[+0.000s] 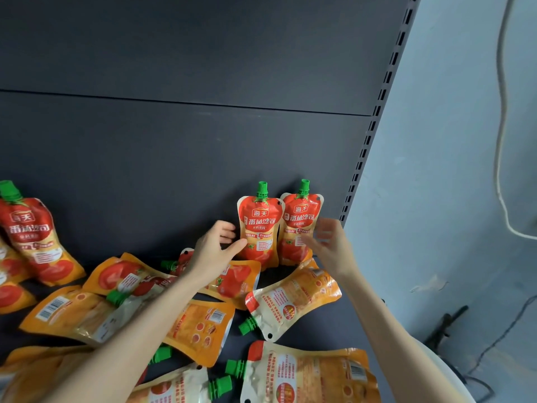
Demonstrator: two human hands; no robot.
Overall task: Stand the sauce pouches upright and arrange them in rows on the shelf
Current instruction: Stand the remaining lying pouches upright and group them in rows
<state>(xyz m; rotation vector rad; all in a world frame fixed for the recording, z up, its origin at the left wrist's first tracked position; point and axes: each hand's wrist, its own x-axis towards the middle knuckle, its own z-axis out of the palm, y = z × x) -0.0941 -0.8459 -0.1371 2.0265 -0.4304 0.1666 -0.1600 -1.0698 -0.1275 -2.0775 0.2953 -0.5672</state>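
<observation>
— Several tomato sauce pouches lie flat nearest the camera, in front of the upright pair. One shows its pale back (312,373) with the green cap pointing left; another back-up pouch (290,303) lies just in front of the upright pair, cap toward the lower left. More flat ones (72,312) are strewn to the left of the pair, some overlapping.

— And the hands?

— Both bare forearms reach over the flat pouches. The left hand (213,253) is at the left edge of the left upright pouch (259,231), thumb touching its front lower edge, fingers curled behind that edge, loosely pinching it. The right hand (331,242) is at the right side of the right upright pouch (300,225); its fingers are spread and blurred, and I cannot tell whether they touch the pouch.

— How does the pair stand?

— Side by side, touching, fronts toward the camera, green caps up, at the back of the dark shelf (313,330) against the dark back panel (203,141).

— Anything else upright?

— Far to the left of the pair, another pouch (32,237) stands tilted, with more cut off by the frame edge. Right of the pair, the slotted upright post (374,123) rises beside a pale blue wall (450,170).
</observation>
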